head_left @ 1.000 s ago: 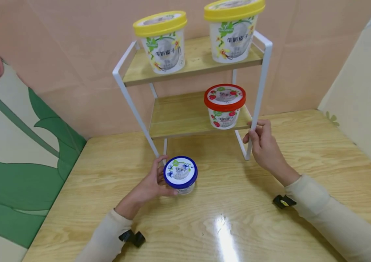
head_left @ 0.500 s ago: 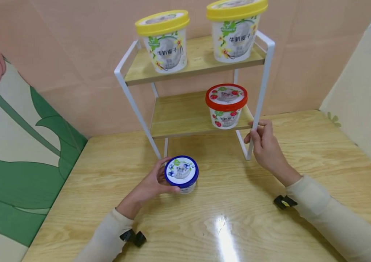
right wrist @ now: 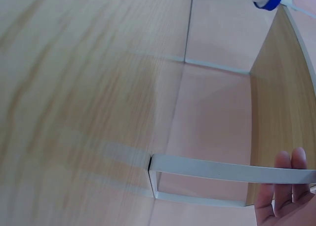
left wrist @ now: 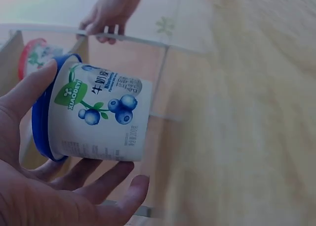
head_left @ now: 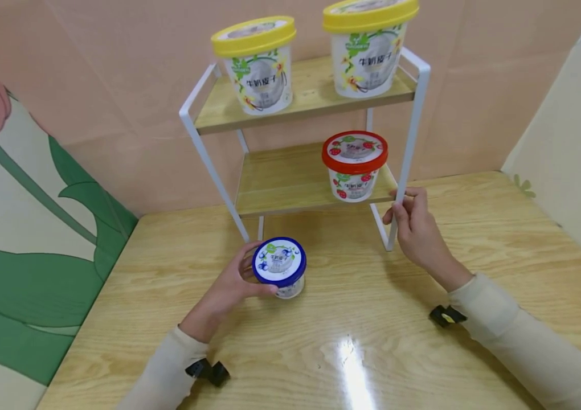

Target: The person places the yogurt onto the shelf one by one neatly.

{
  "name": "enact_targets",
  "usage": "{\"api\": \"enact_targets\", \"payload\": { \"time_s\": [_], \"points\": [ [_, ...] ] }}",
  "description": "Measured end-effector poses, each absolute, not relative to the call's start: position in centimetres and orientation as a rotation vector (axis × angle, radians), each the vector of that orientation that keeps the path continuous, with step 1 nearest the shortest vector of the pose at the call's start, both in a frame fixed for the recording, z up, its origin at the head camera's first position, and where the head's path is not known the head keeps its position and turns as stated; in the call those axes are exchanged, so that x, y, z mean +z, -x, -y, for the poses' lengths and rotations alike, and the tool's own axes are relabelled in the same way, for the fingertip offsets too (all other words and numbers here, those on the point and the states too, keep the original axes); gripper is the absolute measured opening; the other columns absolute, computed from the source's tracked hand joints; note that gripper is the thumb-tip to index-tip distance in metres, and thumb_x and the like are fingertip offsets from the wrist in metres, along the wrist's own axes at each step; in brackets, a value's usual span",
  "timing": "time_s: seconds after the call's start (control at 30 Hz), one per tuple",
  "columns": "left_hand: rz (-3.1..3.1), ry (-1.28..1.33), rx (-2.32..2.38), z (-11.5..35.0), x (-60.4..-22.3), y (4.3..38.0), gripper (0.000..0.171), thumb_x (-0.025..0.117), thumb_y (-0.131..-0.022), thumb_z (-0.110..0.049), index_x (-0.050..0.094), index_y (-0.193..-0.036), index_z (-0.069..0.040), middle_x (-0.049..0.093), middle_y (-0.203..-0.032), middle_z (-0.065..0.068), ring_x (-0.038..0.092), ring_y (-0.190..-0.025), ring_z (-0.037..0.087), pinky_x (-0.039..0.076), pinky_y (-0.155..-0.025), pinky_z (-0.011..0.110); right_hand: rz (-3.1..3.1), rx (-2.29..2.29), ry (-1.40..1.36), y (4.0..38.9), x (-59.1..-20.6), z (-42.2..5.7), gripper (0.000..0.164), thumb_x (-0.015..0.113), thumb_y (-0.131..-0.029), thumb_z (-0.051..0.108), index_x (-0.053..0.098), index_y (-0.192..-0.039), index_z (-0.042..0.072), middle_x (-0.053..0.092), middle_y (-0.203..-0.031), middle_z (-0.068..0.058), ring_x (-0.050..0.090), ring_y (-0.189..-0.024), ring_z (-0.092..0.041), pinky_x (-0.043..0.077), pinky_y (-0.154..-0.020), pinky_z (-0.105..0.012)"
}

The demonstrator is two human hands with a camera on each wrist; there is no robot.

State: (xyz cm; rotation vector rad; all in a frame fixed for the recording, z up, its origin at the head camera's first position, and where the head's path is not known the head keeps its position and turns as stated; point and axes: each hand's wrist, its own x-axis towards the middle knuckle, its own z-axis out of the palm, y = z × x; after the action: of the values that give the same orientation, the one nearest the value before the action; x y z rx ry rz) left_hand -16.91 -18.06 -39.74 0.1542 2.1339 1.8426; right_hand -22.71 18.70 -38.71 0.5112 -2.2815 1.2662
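My left hand (head_left: 229,285) grips a yogurt cup (head_left: 279,265) with a dark blue lid and blueberry print. Its thumb presses the near side by the lid, with fingers curled round behind. In the left wrist view, the printed wall of the cup (left wrist: 101,112) faces the camera. A two-tier rack (head_left: 308,117) with wooden shelves and white metal sides stands just beyond the cup. At its right front leg, my right hand (head_left: 421,233) pinches the white bar between thumb and fingers. The right wrist view shows those fingers (right wrist: 284,186) curled over the bar (right wrist: 222,170).
Two larger yellow-lidded tubs, one left (head_left: 257,68) and one right (head_left: 369,54), stand on the upper shelf. A red-lidded strawberry cup (head_left: 354,165) occupies the lower shelf's right part. The rack is on a wooden table (head_left: 424,364) against a pink backdrop (head_left: 116,102).
Within the last half second, the left hand has shifted the blue-lidded cup slightly up and left in the head view. The right hand keeps its hold on the rack.
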Motion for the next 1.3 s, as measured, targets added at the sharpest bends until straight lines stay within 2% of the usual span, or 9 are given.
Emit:
{"api": "enact_targets", "payload": {
  "time_s": [0.23, 0.47, 0.73, 1.3],
  "points": [
    [-2.179, -0.138, 1.902, 18.0, -37.6, 16.2, 0.101, 0.085, -0.073, -0.003, 0.029, -0.154, -0.025, 0.044, -0.150, 0.013, 0.038, -0.139, 0.035, 0.037, -0.112, 0.050, 2.279, 1.270, -0.526, 22.7, -38.6, -18.7, 0.028, 0.038, -0.106, 0.007, 0.035, -0.133, -0.003, 0.061, -0.079, -0.006, 0.060, -0.075, -0.018, 0.042, -0.074, -0.007],
    [-2.181, -0.185, 1.970, 18.2, -35.6, 15.8, 0.099, 0.086, -0.073, -0.006, 0.031, -0.153, -0.027, 0.044, -0.150, 0.012, 0.040, -0.138, 0.034, 0.044, -0.106, 0.044, 2.267, 1.263, -0.527, 22.8, -38.6, -18.6, 0.027, 0.038, -0.106, 0.008, 0.036, -0.131, -0.005, 0.061, -0.078, -0.006, 0.061, -0.075, -0.020, 0.043, -0.074, -0.007],
    [-2.204, -0.140, 1.991, 18.1, -33.6, 15.8, 0.095, 0.080, -0.081, -0.011, 0.024, -0.155, -0.028, 0.039, -0.154, 0.006, 0.035, -0.141, 0.032, 0.036, -0.113, 0.053, 2.265, 1.275, -0.516, 22.8, -38.5, -18.8, 0.028, 0.037, -0.107, 0.009, 0.036, -0.131, -0.004, 0.061, -0.078, -0.005, 0.062, -0.075, -0.019, 0.043, -0.075, -0.006],
    [-2.131, -0.150, 2.236, 17.3, -30.8, 16.1, 0.086, 0.070, -0.081, -0.002, 0.029, -0.153, -0.027, 0.043, -0.150, 0.005, 0.043, -0.132, 0.025, 0.037, -0.109, 0.042, 2.281, 1.295, -0.514, 22.9, -38.8, -18.8, 0.029, 0.038, -0.107, 0.009, 0.035, -0.134, -0.001, 0.060, -0.078, -0.003, 0.060, -0.076, -0.017, 0.043, -0.075, -0.008]
  ]
}}
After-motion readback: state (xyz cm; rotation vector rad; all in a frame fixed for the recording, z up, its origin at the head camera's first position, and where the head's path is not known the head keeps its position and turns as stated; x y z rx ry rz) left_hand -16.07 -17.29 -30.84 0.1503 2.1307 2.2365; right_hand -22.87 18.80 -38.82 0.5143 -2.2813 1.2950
